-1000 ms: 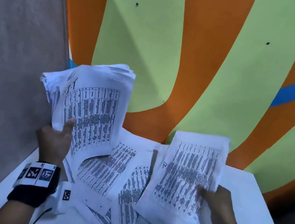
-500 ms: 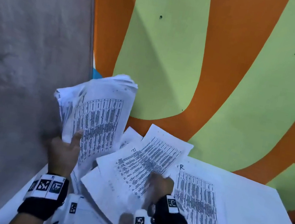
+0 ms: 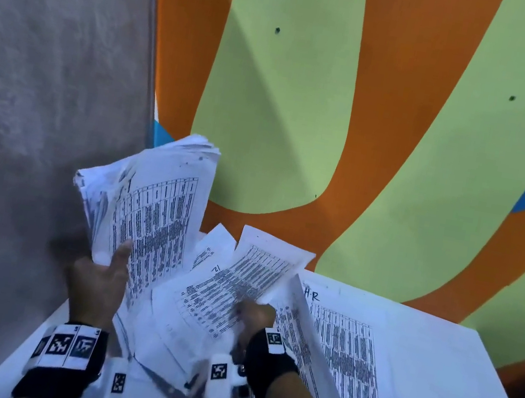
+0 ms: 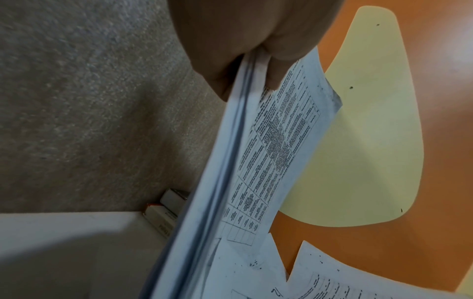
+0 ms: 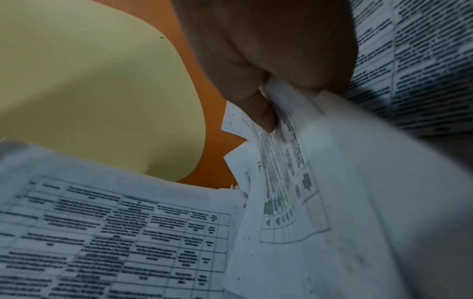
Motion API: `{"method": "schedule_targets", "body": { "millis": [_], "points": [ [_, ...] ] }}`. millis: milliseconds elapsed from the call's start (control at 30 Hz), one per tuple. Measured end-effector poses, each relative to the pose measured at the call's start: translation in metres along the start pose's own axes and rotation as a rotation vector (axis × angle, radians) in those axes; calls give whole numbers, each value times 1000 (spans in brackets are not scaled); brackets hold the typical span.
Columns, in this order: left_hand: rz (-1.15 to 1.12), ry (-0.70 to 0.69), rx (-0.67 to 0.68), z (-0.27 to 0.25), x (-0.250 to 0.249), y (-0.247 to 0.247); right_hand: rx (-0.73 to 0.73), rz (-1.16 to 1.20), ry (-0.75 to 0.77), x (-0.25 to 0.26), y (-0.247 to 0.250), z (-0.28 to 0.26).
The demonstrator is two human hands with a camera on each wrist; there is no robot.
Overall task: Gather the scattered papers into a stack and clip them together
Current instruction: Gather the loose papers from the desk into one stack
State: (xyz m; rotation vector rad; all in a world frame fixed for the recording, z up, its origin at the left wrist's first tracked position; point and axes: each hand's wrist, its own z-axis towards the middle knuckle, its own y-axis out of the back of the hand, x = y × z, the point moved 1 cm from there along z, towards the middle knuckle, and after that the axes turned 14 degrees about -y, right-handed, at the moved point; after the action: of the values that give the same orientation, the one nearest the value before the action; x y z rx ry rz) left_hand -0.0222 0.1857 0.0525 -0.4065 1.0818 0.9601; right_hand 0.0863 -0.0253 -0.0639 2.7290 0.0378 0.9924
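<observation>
Right hand (image 3: 253, 315) has dropped its raised page and now pinches a sheet marked "21" (image 3: 233, 284); left hand (image 3: 98, 279) grips the upright stack (image 3: 154, 212). A table (image 3: 472, 390) sheet (image 3: 345, 362) reads "H.R".

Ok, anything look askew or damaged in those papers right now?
The stack in the left hand is ragged: its top edges fan out unevenly instead of lining up. The sheet pinched by the right hand lies skewed across the others, and the paper bunches at the fingers. No tears show.
</observation>
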Motion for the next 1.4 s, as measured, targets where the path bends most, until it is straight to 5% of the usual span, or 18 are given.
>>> {"method": "schedule_targets", "body": {
  "millis": [133, 267, 333, 433, 567, 733, 867, 1100, 1200, 1400],
  "points": [
    [-4, -18, -5, 0, 2, -1, 1, -32, 136, 15, 21, -13],
    [38, 9, 3, 6, 7, 4, 11, -120, 364, 34, 93, -43],
    [25, 29, -15, 7, 8, 4, 60, -147, 349, 41, 145, -47],
    [-20, 27, -43, 6, 5, 1, -78, -400, 237, 43, 192, -35],
    [-39, -21, -53, 3, -1, -6, -164, -737, 152, 15, 186, -8],
    [-48, -13, -17, -2, -11, -13, -286, -718, 194, -12, 162, 10],
    [-74, -14, 25, -4, -12, -13, -246, -615, 223, -16, 163, 9],
    [-252, -43, 189, 8, -45, -8, -147, -345, 487, 29, 230, -50],
    [-315, 13, 372, 13, -60, -17, -137, -179, 625, 53, 252, -78],
    [-554, 237, 742, -13, -47, -61, 1, -18, 669, 70, 249, -95]
  ]
}}
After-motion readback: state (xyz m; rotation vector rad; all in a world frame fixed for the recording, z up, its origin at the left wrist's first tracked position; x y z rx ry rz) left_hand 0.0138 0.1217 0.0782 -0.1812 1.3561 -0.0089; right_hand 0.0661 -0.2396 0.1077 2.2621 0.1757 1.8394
